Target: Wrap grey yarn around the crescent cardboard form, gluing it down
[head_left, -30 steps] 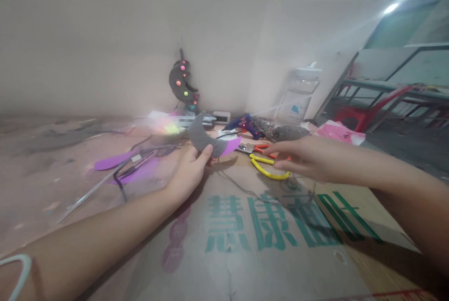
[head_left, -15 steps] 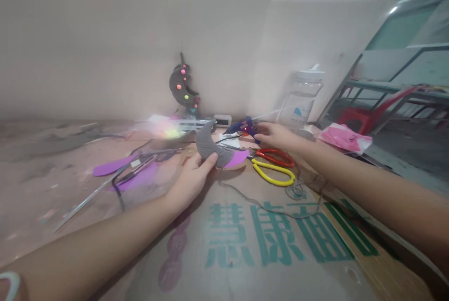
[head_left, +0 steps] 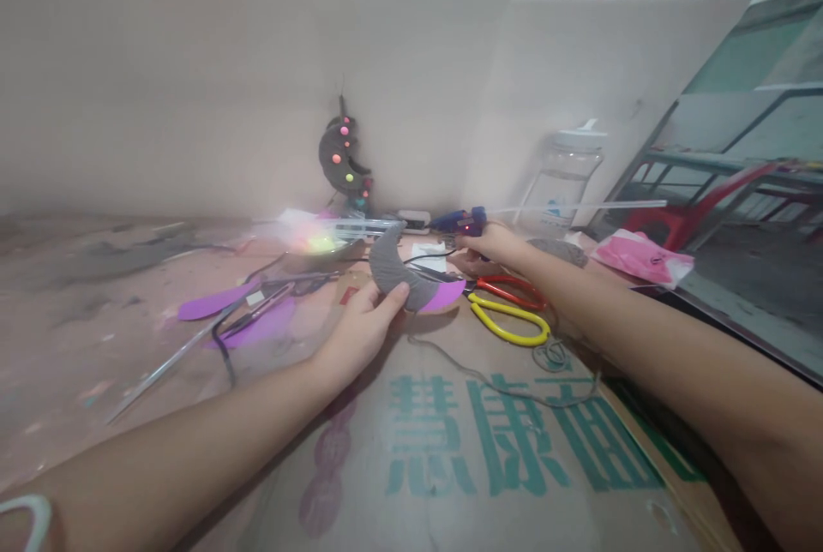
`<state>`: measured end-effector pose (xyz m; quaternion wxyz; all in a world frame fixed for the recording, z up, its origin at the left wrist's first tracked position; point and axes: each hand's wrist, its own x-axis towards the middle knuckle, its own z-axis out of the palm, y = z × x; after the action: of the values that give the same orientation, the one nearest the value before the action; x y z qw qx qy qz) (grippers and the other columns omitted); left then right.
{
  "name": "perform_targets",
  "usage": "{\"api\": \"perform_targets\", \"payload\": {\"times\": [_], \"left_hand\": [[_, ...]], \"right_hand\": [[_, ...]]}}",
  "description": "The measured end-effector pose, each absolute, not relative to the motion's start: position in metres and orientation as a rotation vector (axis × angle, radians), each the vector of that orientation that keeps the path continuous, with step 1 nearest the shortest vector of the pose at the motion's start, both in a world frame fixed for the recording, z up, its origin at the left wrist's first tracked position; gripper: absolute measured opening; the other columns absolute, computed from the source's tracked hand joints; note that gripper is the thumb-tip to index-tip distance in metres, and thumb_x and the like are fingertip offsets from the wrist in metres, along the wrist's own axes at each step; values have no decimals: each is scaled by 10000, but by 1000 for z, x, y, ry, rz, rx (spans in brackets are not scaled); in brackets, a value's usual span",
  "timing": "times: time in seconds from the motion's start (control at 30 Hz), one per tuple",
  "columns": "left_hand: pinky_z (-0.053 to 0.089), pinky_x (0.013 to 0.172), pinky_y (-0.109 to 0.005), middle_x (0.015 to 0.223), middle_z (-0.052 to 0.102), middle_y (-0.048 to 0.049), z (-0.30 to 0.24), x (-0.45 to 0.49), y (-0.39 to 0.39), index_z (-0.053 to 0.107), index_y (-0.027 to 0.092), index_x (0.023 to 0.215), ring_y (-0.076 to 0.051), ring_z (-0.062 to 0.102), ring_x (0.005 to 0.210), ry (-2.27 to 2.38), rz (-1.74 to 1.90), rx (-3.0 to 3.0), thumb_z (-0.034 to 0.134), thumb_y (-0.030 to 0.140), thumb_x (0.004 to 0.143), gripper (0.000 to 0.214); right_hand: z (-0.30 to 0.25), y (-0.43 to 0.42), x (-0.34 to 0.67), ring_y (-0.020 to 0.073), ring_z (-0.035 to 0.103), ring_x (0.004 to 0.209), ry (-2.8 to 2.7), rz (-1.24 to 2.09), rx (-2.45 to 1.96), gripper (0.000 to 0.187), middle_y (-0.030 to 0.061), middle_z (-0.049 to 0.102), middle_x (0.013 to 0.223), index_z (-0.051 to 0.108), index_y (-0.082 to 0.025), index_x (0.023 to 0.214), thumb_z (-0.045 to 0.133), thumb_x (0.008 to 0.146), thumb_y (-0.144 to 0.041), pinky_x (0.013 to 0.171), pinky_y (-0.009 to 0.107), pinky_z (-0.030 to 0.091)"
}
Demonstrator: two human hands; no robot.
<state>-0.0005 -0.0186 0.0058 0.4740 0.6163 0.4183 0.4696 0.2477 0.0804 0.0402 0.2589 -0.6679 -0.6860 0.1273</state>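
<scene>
My left hand (head_left: 373, 312) pinches a crescent moon shape (head_left: 402, 273), wrapped mostly in grey yarn, with a bare purple tip (head_left: 443, 297) at its right end. My right hand (head_left: 485, 245) is closed around the handle of a blue glue gun (head_left: 474, 221) with a small red light; a long clear glue stick (head_left: 604, 206) juts from it to the right. Scissors with one red and one yellow handle (head_left: 511, 322) lie just right of the crescent. A strand of grey yarn (head_left: 476, 376) trails over the cardboard.
A finished-looking crescent with coloured beads (head_left: 338, 153) stands against the wall. Purple pieces (head_left: 215, 303), a dark cable and clear sticks (head_left: 171, 365) lie at left. A bottle (head_left: 569, 175), a yarn ball (head_left: 559, 252) and a pink packet (head_left: 643, 257) are at right. Printed cardboard (head_left: 386, 466) covers the front.
My right hand has closed on the glue gun and turned it, so its glue stick now points right. My left hand still holds the crescent; the view has shifted slightly.
</scene>
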Motion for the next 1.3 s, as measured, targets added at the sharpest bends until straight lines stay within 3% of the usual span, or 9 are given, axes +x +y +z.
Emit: {"api": "perform_targets", "payload": {"times": [0.1,0.27,0.4,0.5,0.63,0.77,0.87,1.07,1.3], "left_hand": [[345,567,-251,593,533,24,5,-1,-18,558,168,698,-125,454,578,1011,1162,1522,596,461,802,313],[355,582,-250,614,544,20,2,-2,-16,565,170,721,-130,470,592,1001,1177,1467,596,473,805,316],[384,626,-256,613,559,23,-1,-1,-13,580,182,741,-144,510,626,944,1195,1424,600,462,803,287],[404,663,-262,614,562,26,0,0,-11,583,175,734,-149,531,657,928,1215,1389,603,439,800,273],[409,672,-266,610,568,25,3,0,-12,569,167,709,-150,541,665,940,1236,1338,593,387,796,238],[405,621,-249,653,582,21,3,-1,-12,581,157,764,-124,523,623,927,1246,1345,612,395,790,241],[393,551,-222,634,549,39,1,-2,-12,566,162,806,-96,494,560,916,1237,1346,626,420,793,265],[416,450,-199,565,524,35,2,-2,-14,486,172,695,-88,506,480,990,1225,1268,622,393,785,275],[447,434,-191,570,554,8,1,-3,-11,523,149,633,-83,524,463,969,1185,1314,587,363,794,276]], "right_hand": [[53,69,247,173,652,622,-1843,419,-1755,260,79,708,649,717,-116,900,595,818,-330,580,232,481],[66,34,247,158,650,666,-1812,422,-1597,332,65,727,764,686,-150,1063,516,877,-366,628,239,495],[62,-7,249,195,632,636,-1763,311,-1545,360,45,690,682,691,-181,941,549,849,-499,597,282,490],[55,-39,248,241,663,714,-1776,250,-1616,362,45,696,718,693,-209,883,566,824,-543,666,334,517],[42,-64,244,274,684,847,-1825,323,-1551,320,61,726,894,690,-230,861,595,812,-532,784,404,546],[31,-66,237,278,687,853,-1845,374,-1392,257,59,724,884,686,-241,881,597,818,-473,802,432,560],[30,-65,234,259,677,795,-1829,353,-1341,219,47,715,852,661,-248,859,594,816,-452,777,426,564],[29,-72,236,217,636,706,-1958,320,-1321,191,28,676,764,634,-244,770,611,810,-430,665,362,547],[15,-65,239,216,662,823,-1993,342,-1255,185,37,715,871,671,-218,867,636,817,-392,715,311,522]]}}
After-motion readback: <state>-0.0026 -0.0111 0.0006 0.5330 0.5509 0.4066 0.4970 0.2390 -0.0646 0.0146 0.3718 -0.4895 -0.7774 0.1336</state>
